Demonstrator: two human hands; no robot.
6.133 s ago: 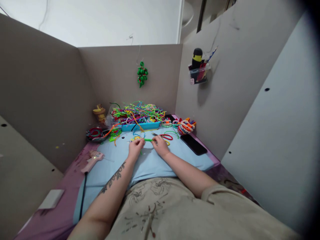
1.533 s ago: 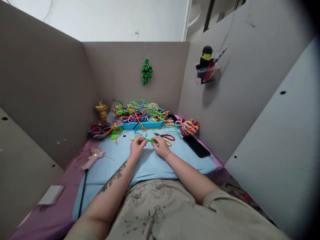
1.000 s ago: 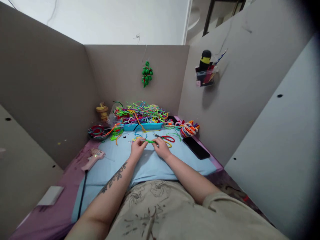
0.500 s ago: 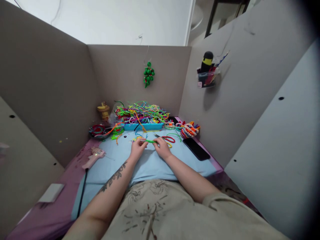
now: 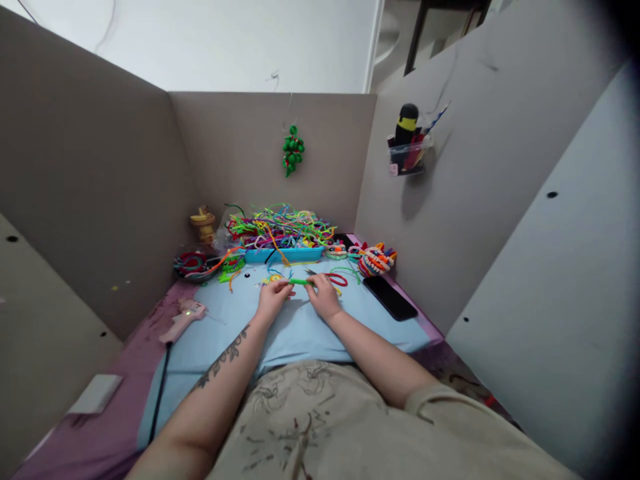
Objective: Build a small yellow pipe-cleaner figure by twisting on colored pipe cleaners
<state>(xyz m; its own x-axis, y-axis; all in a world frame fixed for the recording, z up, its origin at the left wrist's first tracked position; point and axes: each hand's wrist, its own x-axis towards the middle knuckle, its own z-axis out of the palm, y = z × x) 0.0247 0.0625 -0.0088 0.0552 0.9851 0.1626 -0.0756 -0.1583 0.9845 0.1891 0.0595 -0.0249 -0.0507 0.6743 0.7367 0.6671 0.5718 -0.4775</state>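
A short bright green piece of pipe cleaner [image 5: 299, 282] is stretched level between my two hands, above the blue cloth. My left hand [image 5: 273, 296] pinches its left end, and my right hand [image 5: 323, 296] closes on its right end. Just past the right fingers lie red-handled scissors [image 5: 338, 279], their blades partly hidden. A small yellow piece [image 5: 273, 279] and some blue strands lie behind the left fingers. Farther back, a blue tray [image 5: 300, 255] is heaped with many-coloured pipe cleaners [image 5: 285, 227].
On the left lie a pink glue gun [image 5: 183, 321] with a black cord, a white box [image 5: 95, 394] and a dark bowl [image 5: 195, 267]. A black phone [image 5: 390, 298] and a striped fuzzy figure [image 5: 376, 260] sit at right. Grey panels surround the table; a clear holder [image 5: 407, 159] hangs on one.
The view has shifted slightly, so everything sits a little farther left. My hands still hold the green piece between them, with little change of grip.
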